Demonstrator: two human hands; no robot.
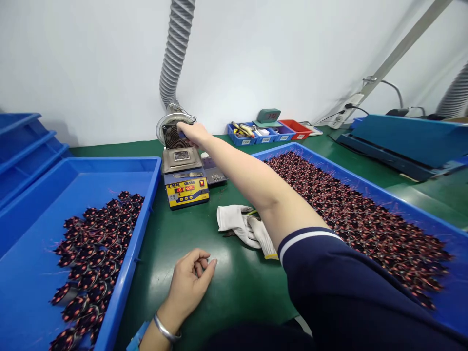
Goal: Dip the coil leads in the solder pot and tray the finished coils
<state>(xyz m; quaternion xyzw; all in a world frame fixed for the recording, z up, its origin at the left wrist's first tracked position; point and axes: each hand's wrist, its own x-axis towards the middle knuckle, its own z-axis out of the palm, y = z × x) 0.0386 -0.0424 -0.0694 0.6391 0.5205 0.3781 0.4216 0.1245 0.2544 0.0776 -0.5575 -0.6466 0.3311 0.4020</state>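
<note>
My right hand (194, 133) reaches far forward to the small black fan (174, 136) behind the solder pot. Its fingers are closed at the fan's upper right edge, partly hidden behind the hand. Below the fan is the solder pot (186, 190), a yellow and blue unit with red digits and a square of metal in its top. My left hand (190, 275) rests on the green table, palm inward, fingers loosely curled, thumb apart, holding nothing. White gloves (241, 224) lie under my right forearm.
At left, a blue tray (155, 195) holds several black coil parts (98, 258); a fuller blue tray (453, 297) stands at right. Stacked blue trays (29, 146), small bins (266, 136), a clock (268, 116), a grey duct (177, 48) and a teal machine (405, 141) surround the green table (234, 292).
</note>
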